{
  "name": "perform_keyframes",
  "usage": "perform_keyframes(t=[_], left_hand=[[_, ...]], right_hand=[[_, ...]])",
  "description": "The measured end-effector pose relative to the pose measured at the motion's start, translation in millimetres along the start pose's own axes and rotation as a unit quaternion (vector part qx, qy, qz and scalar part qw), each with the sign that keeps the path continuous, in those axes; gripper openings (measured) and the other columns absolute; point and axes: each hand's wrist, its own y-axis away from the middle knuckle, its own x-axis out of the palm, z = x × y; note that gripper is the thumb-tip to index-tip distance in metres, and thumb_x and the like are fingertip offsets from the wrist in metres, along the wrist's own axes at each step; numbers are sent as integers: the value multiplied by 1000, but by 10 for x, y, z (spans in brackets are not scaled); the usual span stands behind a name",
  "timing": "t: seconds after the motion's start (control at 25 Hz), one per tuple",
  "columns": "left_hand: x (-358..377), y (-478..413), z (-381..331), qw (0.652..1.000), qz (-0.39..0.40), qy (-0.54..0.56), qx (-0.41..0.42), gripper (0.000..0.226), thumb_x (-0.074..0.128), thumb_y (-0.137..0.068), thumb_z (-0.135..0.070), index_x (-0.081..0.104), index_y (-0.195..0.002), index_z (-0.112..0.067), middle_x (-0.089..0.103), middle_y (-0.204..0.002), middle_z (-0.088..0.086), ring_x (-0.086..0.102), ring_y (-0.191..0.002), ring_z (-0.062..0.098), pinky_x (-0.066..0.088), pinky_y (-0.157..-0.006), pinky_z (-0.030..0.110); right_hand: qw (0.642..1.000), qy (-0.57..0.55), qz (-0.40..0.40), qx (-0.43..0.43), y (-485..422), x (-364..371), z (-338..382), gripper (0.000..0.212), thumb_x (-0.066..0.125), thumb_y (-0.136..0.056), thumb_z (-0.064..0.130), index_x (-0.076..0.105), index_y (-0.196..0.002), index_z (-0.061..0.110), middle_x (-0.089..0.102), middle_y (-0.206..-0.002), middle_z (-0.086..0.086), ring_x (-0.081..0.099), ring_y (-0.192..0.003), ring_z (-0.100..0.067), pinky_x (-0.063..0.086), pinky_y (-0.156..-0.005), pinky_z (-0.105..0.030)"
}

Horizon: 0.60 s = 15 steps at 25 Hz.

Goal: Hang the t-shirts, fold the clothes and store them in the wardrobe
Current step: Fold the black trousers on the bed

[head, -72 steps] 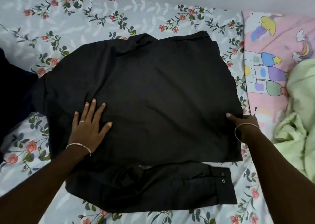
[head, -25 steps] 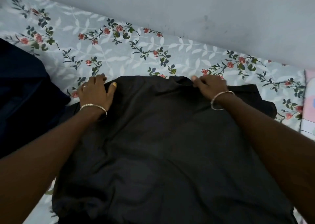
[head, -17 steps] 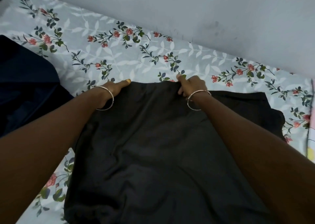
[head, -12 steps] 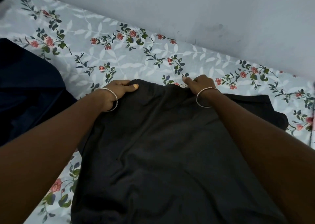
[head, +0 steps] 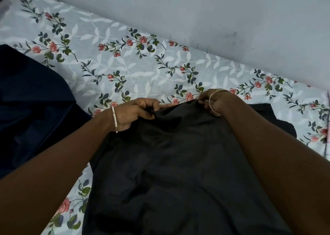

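The left hand (head: 135, 112) and right hand (head: 217, 101) pinch the black shirt (head: 169, 172) at its far edge; bottom cut off

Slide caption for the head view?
Left hand and right hand grip the far edge of a black garment on a floral bedsheet, navy garment beside it.

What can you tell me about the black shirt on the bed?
The shirt is plain black and looks like thin, smooth cloth with soft creases. It lies spread on the floral sheet. Its far edge is bunched up. The left hand grips that edge with curled fingers, and the right hand pinches it further right. Part of the shirt juts out flat beyond the right arm. No buttons or collar show.
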Motion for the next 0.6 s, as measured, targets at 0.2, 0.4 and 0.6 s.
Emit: perform_keyframes(t=[0.2,0.4,0.6], left_hand=[[-198,-36,115,996,-73,-59,-3,39,54,-73,20,71,-64,-13,71,-107,10,68,-95,20,56,-79,29],[-216,-111,113,973,-156,-168,2,26,70,-62,-5,67,-87,-12,68,-81,3,63,-80,16,52,-75,21],[-340,-230,138,876,-347,-333,46,13,75,-81,-22,71,-93,-18,72,-89,8,68,-92,29,55,-85,39]], right_hand=[[933,-354,-46,-41,52,-209,102,24,46,-78,0,39,-58,10,44,-56,-2,45,-53,-23,45,-67,-25],[828,-501,202,-152,184,-405,189,18,72,-67,2,60,-80,5,61,-90,-12,63,-92,-33,48,-104,-44],[856,-457,193,-146,318,-236,388,57,64,-69,-14,59,-122,7,66,-113,-18,68,-101,-35,59,-85,-49]])
